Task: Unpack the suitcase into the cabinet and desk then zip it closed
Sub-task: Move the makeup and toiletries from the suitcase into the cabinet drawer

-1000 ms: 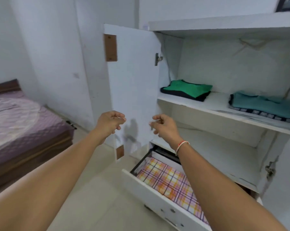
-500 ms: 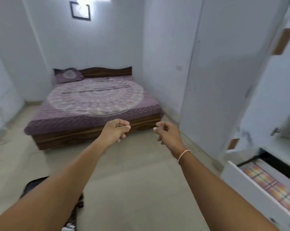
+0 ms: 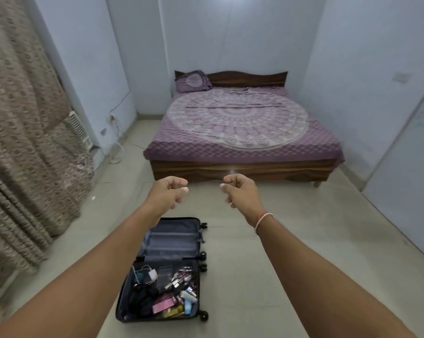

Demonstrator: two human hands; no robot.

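Bedroom floor [image 3: 267,264], open suitcase [image 3: 167,269], hands [image 3: 168,192] [image 3: 240,191] loosely curled, empty

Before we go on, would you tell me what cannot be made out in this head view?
- Small items in the open black suitcase: too small and jumbled to name.
- Its left side: hidden by the left forearm.
- What lies behind the patterned brown curtain: covered.
- Cabinet and desk: outside the frame.
- Left hand and right hand: fingers loosely curled, holding nothing visible.
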